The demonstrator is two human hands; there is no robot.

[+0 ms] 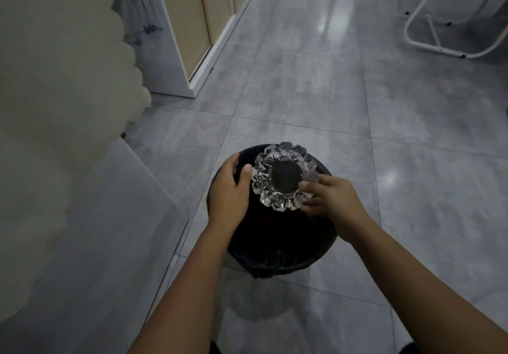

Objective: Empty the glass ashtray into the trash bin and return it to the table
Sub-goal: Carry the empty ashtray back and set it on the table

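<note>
At the centre of the frame, both hands hold the glass ashtray (284, 177) over the open mouth of the black bin (277, 246), which stands on the grey tiled floor (316, 84). The left hand (229, 188) grips the ashtray's left rim, thumb pressed against the scalloped edge. The right hand (334, 198) grips the lower right rim, its fingers blurred. The ashtray's dark round middle faces the camera; whether it is upright or turned over I cannot tell. A black liner wraps the bin's rim. A pale blurred shape fills the left of the frame. A white-framed cabinet (198, 23) stands at upper left, and a white tubular frame (450, 43) sits at upper right.
</note>
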